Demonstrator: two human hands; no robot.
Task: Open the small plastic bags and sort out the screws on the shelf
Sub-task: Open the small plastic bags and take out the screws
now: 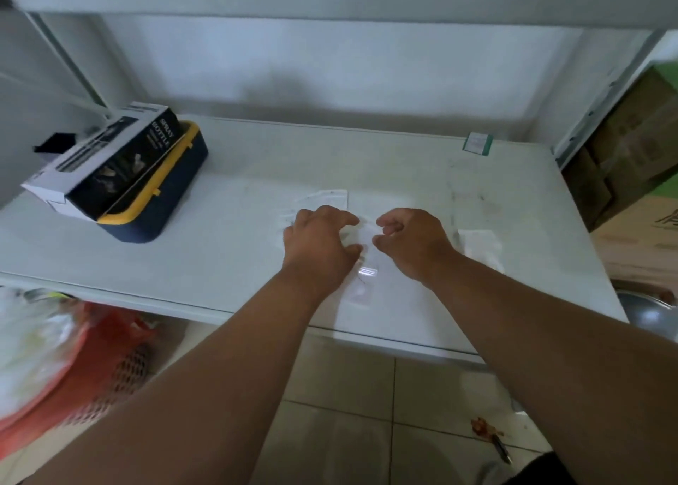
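Note:
Both my hands reach over the white shelf (227,235). My left hand (319,242) and my right hand (412,242) pinch the top of a small clear plastic bag (365,275) that hangs between them and trails toward the shelf's front edge. More clear bags (324,198) lie flat just beyond my left hand. Another clear bag (480,246) lies to the right of my right hand. The frame is blurred and I cannot make out any screws.
A navy and yellow case (161,206) sits at the shelf's left with a black spray-bottle box (110,161) on top. A small green-edged label (477,143) lies at the back right. Cardboard boxes (634,161) stand right; an orange basket (91,367) sits below left.

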